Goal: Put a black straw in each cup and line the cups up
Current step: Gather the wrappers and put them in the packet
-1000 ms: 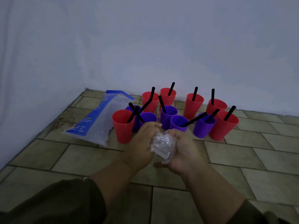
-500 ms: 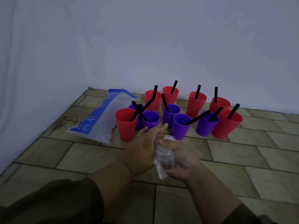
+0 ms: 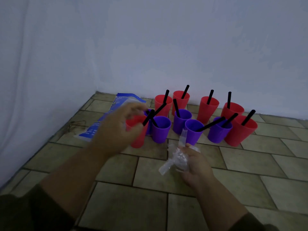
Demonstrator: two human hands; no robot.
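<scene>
Several red and purple cups stand bunched on the tiled floor near the wall, each one I can see into holding a black straw (image 3: pixel 210 125). Nearest on the left is a red cup (image 3: pixel 138 139); beside it stands a purple cup (image 3: pixel 160 130). My left hand (image 3: pixel 116 132), blurred, fingers spread, is in front of that red cup and partly hides it; it holds nothing that I can see. My right hand (image 3: pixel 194 165) is lower, in front of the cups, closed around crumpled clear plastic wrappers (image 3: pixel 177 160).
A blue and clear plastic bag (image 3: pixel 100 125) lies flat on the floor left of the cups, partly behind my left hand. White walls meet in a corner behind it. Bare floor tiles (image 3: pixel 241 164) stretch in front and to the right.
My left hand has let go of the wrapper bundle and moved up and left toward the near red cup. My right hand has kept the wrappers and dropped a little lower.
</scene>
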